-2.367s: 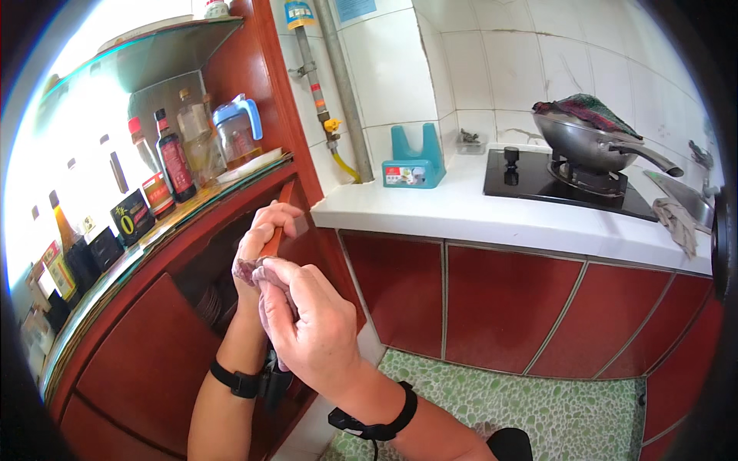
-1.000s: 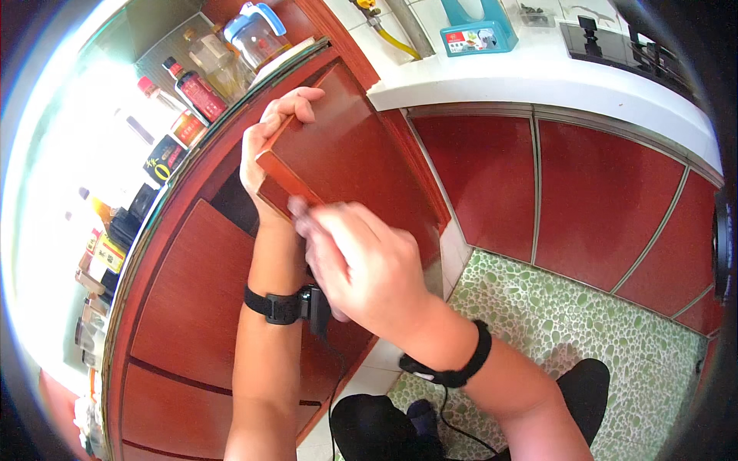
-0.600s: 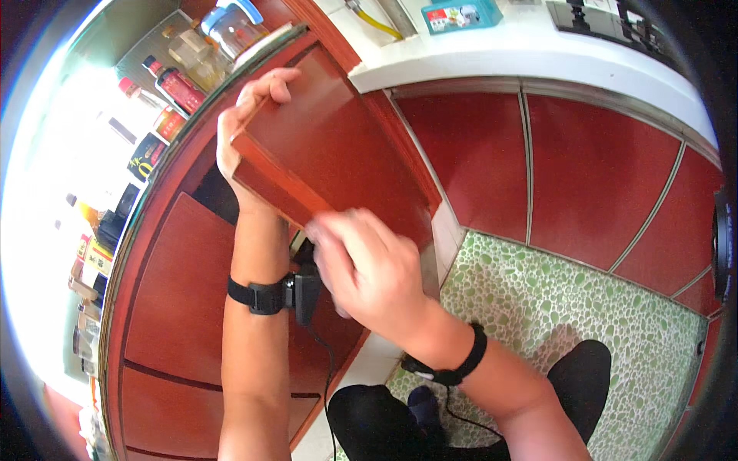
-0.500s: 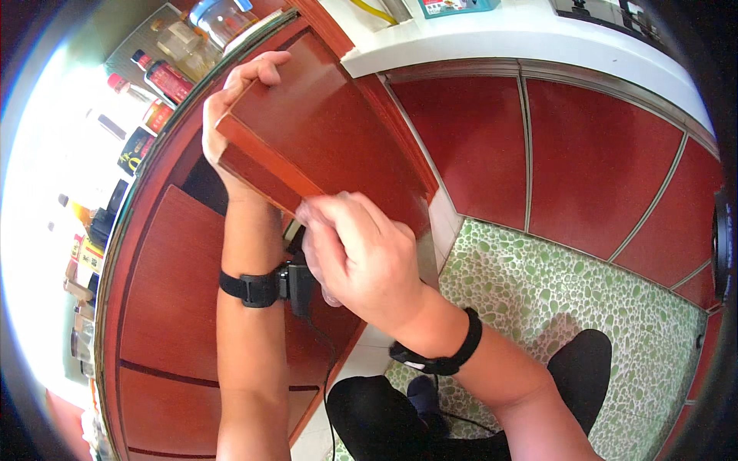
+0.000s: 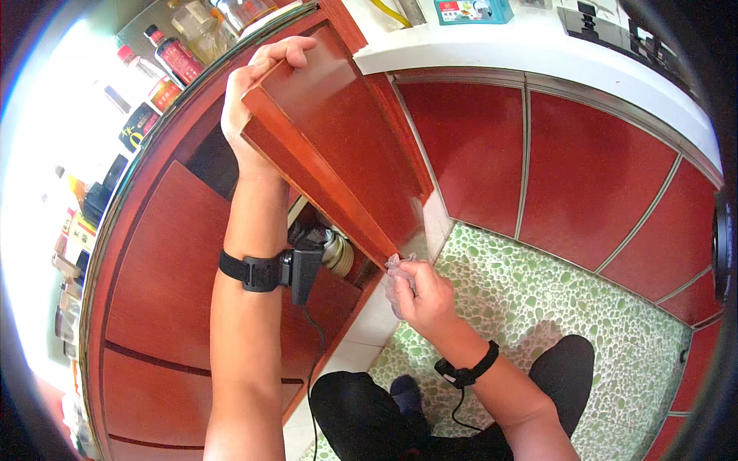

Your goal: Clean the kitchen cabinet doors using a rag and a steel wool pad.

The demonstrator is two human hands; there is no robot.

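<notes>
Red cabinet door (image 5: pixel 330 131) standing ajar, steadied and wiped by two hands.
The left hand (image 5: pixel 235 100) is clasped around the door's upper corner; the right hand (image 5: pixel 429 296), closed on a crumpled pale cloth (image 5: pixel 398 284), holds it against the edge's lower end, above the green pebble-patterned floor (image 5: pixel 492 276).

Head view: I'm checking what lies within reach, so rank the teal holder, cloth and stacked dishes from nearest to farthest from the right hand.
1. Cloth: held in the right hand.
2. Stacked dishes: to its left, inside the cabinet.
3. Teal holder: on the white counter, top edge.
</notes>
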